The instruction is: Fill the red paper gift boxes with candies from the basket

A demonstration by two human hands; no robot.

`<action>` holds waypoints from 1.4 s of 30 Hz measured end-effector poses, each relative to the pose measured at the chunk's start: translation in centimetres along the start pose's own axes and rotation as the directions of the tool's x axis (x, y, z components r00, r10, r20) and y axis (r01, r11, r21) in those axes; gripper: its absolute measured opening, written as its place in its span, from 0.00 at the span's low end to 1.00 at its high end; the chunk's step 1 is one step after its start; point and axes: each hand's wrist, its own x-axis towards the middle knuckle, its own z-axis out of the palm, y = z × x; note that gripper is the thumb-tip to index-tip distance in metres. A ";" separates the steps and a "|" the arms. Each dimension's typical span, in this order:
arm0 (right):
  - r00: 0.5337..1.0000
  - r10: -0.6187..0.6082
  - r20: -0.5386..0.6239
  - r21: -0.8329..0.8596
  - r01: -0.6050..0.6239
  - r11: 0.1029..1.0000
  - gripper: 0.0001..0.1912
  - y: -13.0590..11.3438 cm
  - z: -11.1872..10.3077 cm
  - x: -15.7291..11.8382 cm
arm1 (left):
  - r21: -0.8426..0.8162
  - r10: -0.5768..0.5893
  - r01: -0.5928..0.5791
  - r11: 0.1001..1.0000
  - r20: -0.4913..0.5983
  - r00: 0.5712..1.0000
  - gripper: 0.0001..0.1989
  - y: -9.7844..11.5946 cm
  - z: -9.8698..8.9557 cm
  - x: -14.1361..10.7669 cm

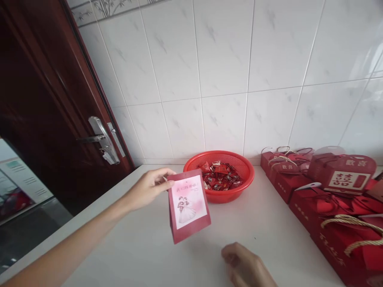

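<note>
My left hand [152, 185] pinches the upper left edge of a dark red paper gift box [189, 205], thumb in front. The box is held up, slightly tilted, above the white tabletop. A pale pink panel with a drawn wedding couple covers its front. Just behind it, a red plastic basket [248, 181] holds many small wrapped sweets [220, 175], mostly in red wrappers. My right hand [247, 265] is low over the table at the bottom, somewhat blurred. Its fingers are curled in, and no object shows in them.
Red gift boxes and bags [317, 235] with rope handles crowd the right side, one box [342, 175] lying on top. White wall tiles [224, 123] rise behind the table [125, 239]. On the left is a dark wooden door [44, 79] with a metal handle [103, 139].
</note>
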 end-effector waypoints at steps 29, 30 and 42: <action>0.935 0.292 -0.200 0.369 -0.204 0.907 0.30 -2.7 -1.3 3.3 | -0.399 0.180 -0.156 0.904 0.025 0.983 0.18 -0.5 9.9 3.4; 0.932 0.299 -0.204 0.356 -0.214 0.909 0.29 -2.8 -1.2 3.4 | -0.400 0.176 -0.152 0.904 0.024 0.984 0.18 -0.6 9.9 3.5; 0.908 0.339 -0.246 0.326 -0.252 0.911 0.30 -2.5 -0.9 3.6 | -0.199 0.339 -0.330 0.923 0.009 0.941 0.13 -0.9 8.3 2.9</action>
